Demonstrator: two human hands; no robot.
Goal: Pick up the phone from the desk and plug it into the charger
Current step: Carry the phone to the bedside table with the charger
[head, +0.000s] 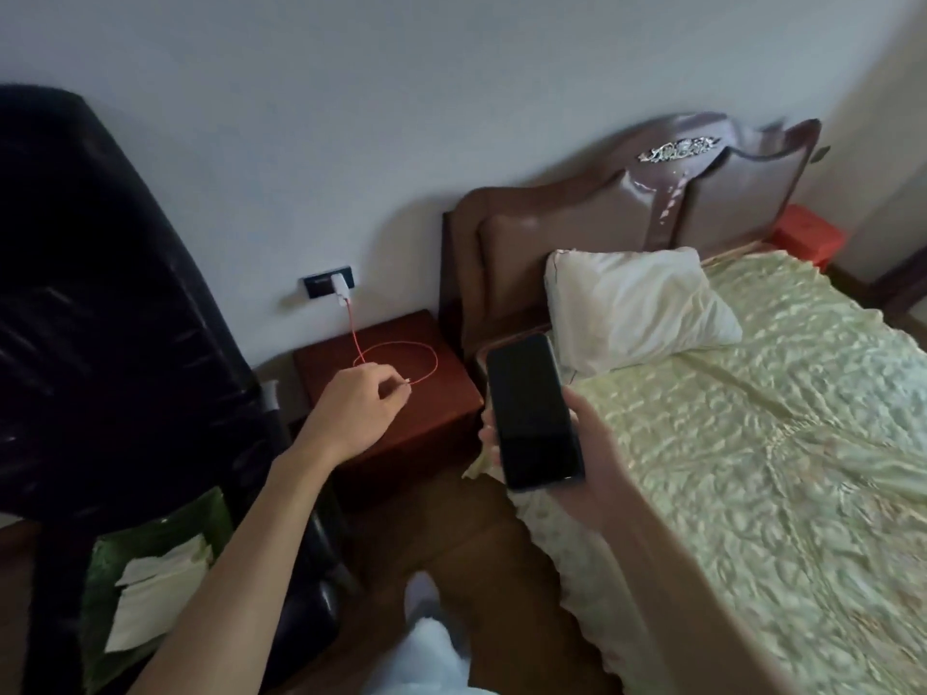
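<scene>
Two hands busy: your left hand [358, 408] pinches red cable plug [409, 380]; right hand [577, 459] grips black slab phone [531, 411], long axis near-far, port end near, right of plug.

Reddish-brown wooden nightstand [396, 388] against the far wall, between a black chair on the left and the bed [752, 443] on the right; a red charging cable [401, 361] lies looped on its top. The bed carries a pale green quilted cover, with a white pillow [632, 303] at the headboard end. Wooden floor [481, 539] runs beside them.
</scene>
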